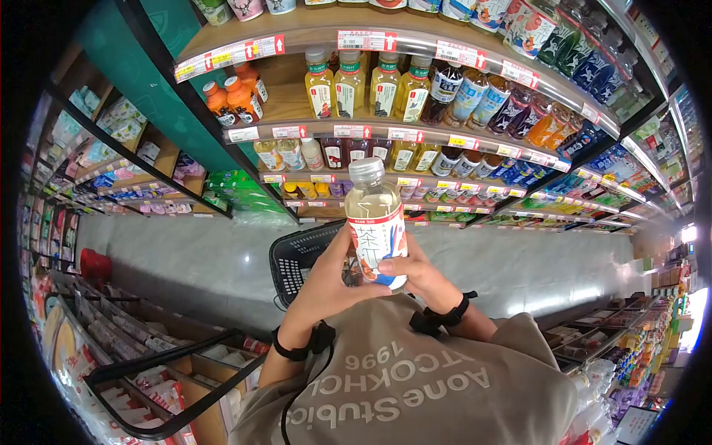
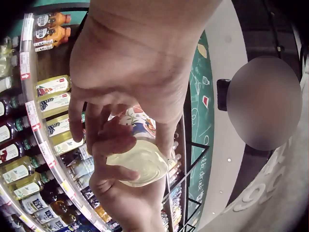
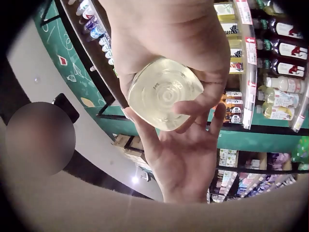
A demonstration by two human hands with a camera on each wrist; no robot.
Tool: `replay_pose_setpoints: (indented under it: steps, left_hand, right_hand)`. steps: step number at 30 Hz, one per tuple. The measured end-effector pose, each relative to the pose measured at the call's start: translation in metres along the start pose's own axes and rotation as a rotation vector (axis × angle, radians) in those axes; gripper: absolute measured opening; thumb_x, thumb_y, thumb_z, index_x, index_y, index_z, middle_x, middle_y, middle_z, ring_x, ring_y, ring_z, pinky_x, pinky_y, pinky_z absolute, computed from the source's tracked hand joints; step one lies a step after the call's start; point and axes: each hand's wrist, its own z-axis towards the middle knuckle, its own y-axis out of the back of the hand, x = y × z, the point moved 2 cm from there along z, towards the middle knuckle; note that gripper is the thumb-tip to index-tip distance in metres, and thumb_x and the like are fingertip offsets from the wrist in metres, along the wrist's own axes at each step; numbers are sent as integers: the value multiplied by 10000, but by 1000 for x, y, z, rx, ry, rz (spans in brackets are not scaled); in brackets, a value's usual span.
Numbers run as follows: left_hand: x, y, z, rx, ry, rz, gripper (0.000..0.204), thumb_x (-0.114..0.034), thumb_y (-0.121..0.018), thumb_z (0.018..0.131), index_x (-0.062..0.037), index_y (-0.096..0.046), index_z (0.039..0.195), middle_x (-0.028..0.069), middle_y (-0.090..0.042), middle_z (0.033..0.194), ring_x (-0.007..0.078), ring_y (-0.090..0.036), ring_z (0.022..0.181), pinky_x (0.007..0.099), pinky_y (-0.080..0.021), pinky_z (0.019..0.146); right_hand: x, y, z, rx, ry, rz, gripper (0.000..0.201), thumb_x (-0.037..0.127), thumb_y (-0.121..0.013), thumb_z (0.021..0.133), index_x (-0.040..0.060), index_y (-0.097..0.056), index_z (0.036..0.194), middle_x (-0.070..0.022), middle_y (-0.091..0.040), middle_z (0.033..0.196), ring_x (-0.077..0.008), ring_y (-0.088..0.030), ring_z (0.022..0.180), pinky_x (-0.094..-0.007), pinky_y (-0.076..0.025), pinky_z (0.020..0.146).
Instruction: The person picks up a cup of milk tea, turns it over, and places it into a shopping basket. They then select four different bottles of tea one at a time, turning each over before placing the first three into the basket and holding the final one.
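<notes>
Both hands hold a clear drink bottle [image 1: 371,222] up at chest height, its pale yellow drink and white cap showing. Its white label carries a red band, large dark characters and blue and orange artwork. My left hand [image 1: 326,285] holds it from the left and below, thumb along its side. Across the lower label lies the thumb of my right hand [image 1: 426,278], whose fingers go behind the bottle. In the right wrist view, the bottle's base [image 3: 166,94] faces the camera, between the right palm and the left hand [image 3: 186,164].
Ahead, shelves [image 1: 297,96] carry rows of bottled drinks above price tags [image 1: 363,41]. A black shopping basket [image 1: 285,256] is beyond the left hand, over the grey floor [image 1: 185,245]. A black loop handle [image 1: 170,430] is at lower left, near packaged goods [image 1: 159,386].
</notes>
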Motion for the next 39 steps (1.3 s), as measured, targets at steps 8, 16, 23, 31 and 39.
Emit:
replay_pose_setpoints:
  steps: [8,16,23,31,39]
  left_hand:
    - [-2,-5,-5,-23,2,10,908,-194,-913,698,-9,-422,1440,140,-590,1321,231,-590,1194,370,-456,1029]
    - [-5,-5,-10,-4,-12,77,885,-223,-904,719,-15,-413,1426,145,-590,1325,245,-588,1219,379,-451,1032]
    - [-4,-4,-12,-6,-25,93,899,-231,-897,731,-11,-394,1442,159,-576,1357,261,-575,1253,382,-444,1043]
    - [-1,-1,-15,-6,26,105,945,-245,-897,733,-11,-369,1480,161,-572,1375,269,-570,1269,388,-440,1054]
    - [0,2,-16,-13,-4,111,921,-238,-900,724,-17,-403,1467,149,-584,1367,256,-570,1264,385,-437,1057]
  right_hand:
    - [1,-1,-5,24,-6,2,646,215,-779,763,-50,-577,1317,-128,-685,1181,-204,-661,1065,-341,-508,948]
    - [2,-3,-9,33,-8,-18,557,199,-772,778,-47,-611,1251,-116,-700,1110,-190,-670,998,-324,-511,906]
    - [2,-5,-9,29,19,-65,586,215,-769,809,-44,-581,1299,-113,-683,1164,-182,-646,1057,-327,-495,939]
    - [3,-5,-5,61,-21,-90,597,205,-771,817,-43,-569,1321,-109,-668,1205,-180,-630,1099,-336,-486,967]
    - [2,-6,-2,63,4,-138,528,214,-792,803,-19,-611,1240,-91,-694,1087,-169,-658,988,-321,-521,868]
